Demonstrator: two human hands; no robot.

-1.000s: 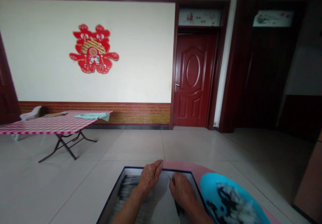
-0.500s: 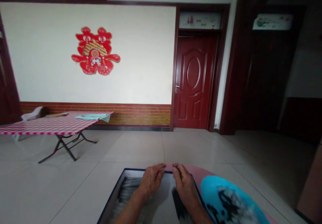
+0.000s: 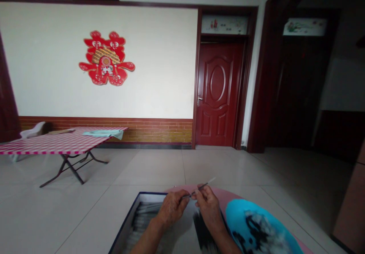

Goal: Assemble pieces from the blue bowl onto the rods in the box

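Note:
A thin dark stick with a pale, clear-looking end slants up to the right between my hands; its exact kind is too small to make out. My left hand pinches its lower end. Close by, the fingers of my right hand are closed around its middle, and the pale end pokes out beyond them. Both hands are over a shallow white box with a dark blue rim. Inside it, a pile of thin greyish sticks lies at the left, partly behind my left forearm. A bundle of black thin sticks lies beneath my right wrist.
Right of the box, a bright blue basin or bag holds black and whitish pieces. Both rest on a pink round surface. Farther off stand a folding table with a checked cloth and a white chair. A red door is behind.
The thin stick now shows clearly between my hands, its pale end pointing up and right. My right hand's fingers have turned and closed on it; my left hand has barely moved.

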